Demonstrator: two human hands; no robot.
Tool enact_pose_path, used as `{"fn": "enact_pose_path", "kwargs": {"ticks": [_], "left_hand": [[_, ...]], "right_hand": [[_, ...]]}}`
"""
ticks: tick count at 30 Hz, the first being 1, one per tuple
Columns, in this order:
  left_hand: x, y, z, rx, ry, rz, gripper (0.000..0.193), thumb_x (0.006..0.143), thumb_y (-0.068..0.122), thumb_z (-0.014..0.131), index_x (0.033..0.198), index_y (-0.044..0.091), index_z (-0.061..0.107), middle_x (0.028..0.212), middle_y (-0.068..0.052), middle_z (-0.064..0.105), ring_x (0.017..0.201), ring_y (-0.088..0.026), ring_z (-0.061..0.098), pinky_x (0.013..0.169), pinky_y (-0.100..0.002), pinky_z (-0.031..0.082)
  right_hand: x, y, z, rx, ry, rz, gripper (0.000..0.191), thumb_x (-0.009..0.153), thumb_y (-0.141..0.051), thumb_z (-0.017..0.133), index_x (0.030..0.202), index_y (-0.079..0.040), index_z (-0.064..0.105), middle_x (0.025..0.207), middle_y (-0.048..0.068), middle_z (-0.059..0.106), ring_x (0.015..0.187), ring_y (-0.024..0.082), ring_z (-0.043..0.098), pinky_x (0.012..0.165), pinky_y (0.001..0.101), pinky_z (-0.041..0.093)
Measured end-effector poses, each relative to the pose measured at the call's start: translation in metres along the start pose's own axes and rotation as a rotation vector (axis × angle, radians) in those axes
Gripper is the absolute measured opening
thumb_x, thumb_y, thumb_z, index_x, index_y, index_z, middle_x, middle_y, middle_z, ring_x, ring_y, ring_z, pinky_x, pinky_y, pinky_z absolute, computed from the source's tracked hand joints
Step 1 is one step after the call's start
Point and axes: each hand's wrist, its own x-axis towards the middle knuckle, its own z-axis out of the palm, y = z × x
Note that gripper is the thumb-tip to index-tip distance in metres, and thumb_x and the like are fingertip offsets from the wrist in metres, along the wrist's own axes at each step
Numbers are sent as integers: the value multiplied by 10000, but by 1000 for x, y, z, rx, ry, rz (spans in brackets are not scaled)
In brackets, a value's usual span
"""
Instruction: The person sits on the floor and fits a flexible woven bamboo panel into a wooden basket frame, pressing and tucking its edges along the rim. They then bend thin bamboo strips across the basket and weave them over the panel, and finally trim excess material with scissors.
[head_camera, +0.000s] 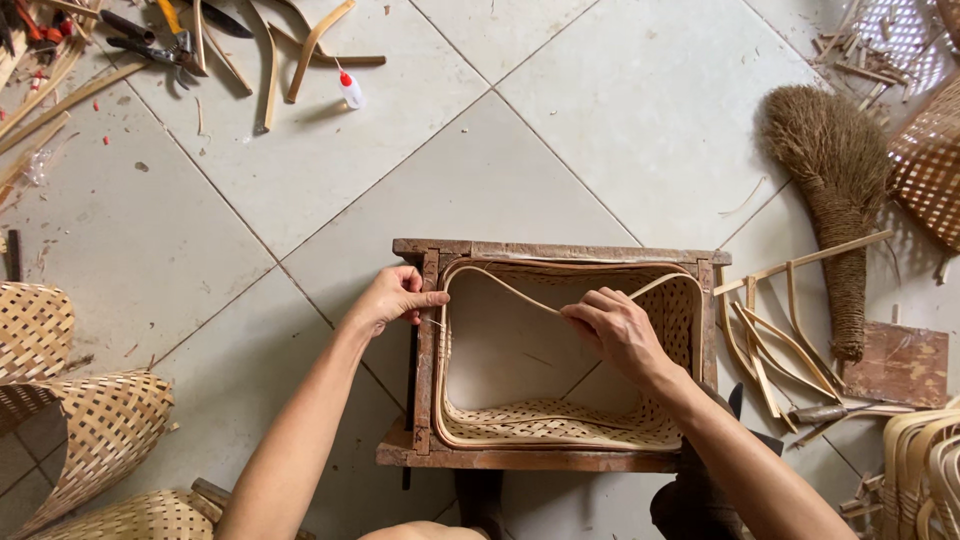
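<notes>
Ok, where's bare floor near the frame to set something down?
The widest bare tiles lie beyond the wooden frame, between the glue bottle and the fibre brush. Another patch sits left of the left hand, before the woven baskets. Crowded: bent strips right of the frame and the tool pile top left.

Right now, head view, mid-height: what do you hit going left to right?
Woven basket pieces → left hand on the wooden frame → bamboo strip → right hand → bent bamboo pieces → fibre brush.
</notes>
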Motion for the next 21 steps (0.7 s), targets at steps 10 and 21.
{"fn": "enact_pose_path", "kwargs": {"ticks": [10, 21], "left_hand": [[4, 2, 4, 13, 26, -39, 531, 697, 225, 940, 644, 132, 420, 609, -23, 611, 461, -93, 581, 387, -260, 512], [-2, 10, 8, -2, 50, -118, 488, 708, 198, 926, 659, 146, 443, 604, -40, 627, 440, -95, 566, 388, -246, 530]], "right_hand": [[2, 4, 9, -29, 21, 0, 149, 911, -159, 709, 1020, -73, 765, 898, 49, 715, 821, 199, 642, 763, 367, 533], [5, 13, 24, -53, 22, 81, 156, 937, -195, 696, 1024, -89, 771, 892, 31, 718, 802, 186, 642, 753, 359, 530]]}}
